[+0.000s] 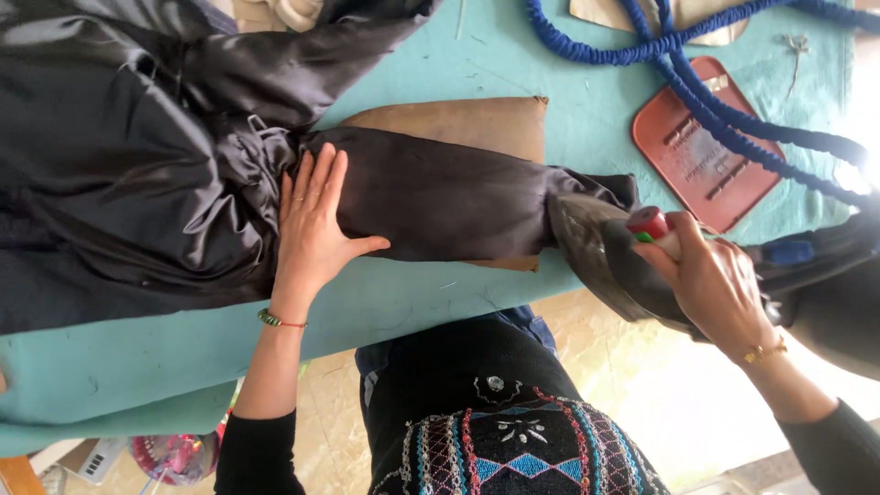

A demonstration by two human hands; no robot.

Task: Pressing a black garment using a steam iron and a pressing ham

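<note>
Soft even daylight, overexposed glare at the right edge and floor, slight motion blur

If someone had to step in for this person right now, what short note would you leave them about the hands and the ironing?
Left hand: flat, fingers spread, pressing down on the dark sleeve near where it meets the bunched jacket.
Right hand: gripping the handle of the iron, which sits at the cuff end of the sleeve.
The sleeve lies over a brown pressing pad on the teal table. A red iron rest and blue cord lie beyond.
Done: sleeve laid out fairly smooth.
Left: I cannot tell how much has been pressed; the jacket body is crumpled.
</note>
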